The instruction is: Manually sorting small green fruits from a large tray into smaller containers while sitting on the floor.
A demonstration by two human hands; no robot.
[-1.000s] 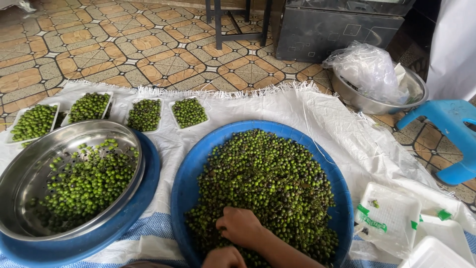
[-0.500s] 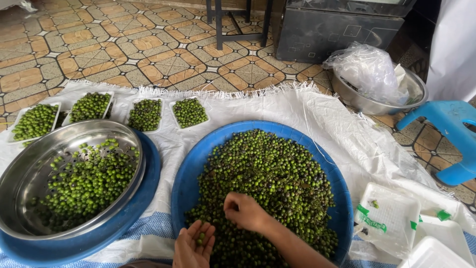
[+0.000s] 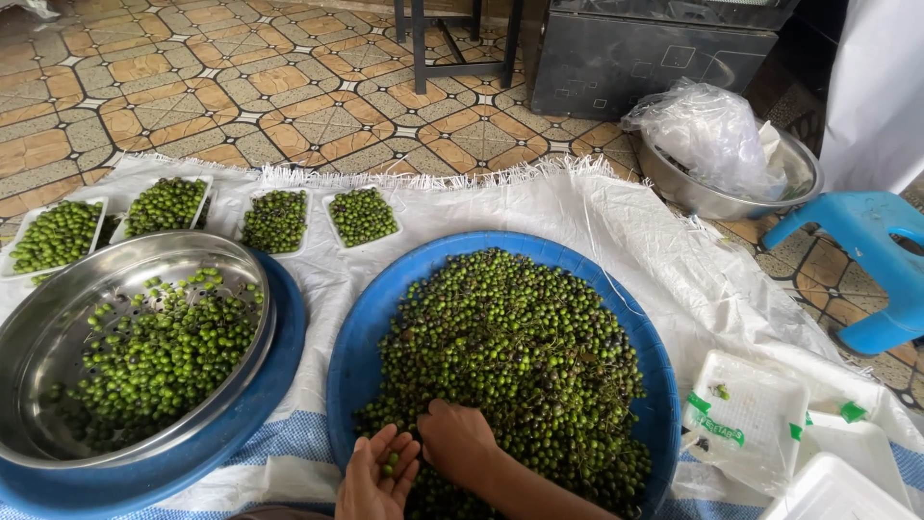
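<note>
A heap of small round green berries [image 3: 510, 356], some darker and still on thin stalks, is being sorted in a wide round blue plastic tray [image 3: 358, 337] lying near the middle of the scene on a white woven cloth [image 3: 539, 207] spread over the floor. At the near edge of the heap the right hand [image 3: 460, 441] is being pressed palm-down into the berries, its fingers curled among them so that the grip is narrow; whether berries are being pinched beneath it cannot be told. Just beside it on the left, the left hand [image 3: 377, 474] is being held palm-up and cupped open, with a few green berries being cradled in the hollow of the palm. To the left of the blue tray, a shiny round perforated steel bowl [image 3: 48, 327] is being carried by a second round blue tray [image 3: 279, 356], and brighter green loose berries [image 3: 159, 351] are lying inside it. Along the far left edge of the cloth, four small white rectangular trays [image 3: 362, 216] filled with green berries are being kept in a row. At the near right, empty white foam trays [image 3: 751, 424] are lying stacked. Farther right, a steel basin holding a clear plastic bag [image 3: 717, 140] and a blue plastic stool [image 3: 866, 241] are standing on the patterned tiled floor [image 3: 241, 87].
</note>
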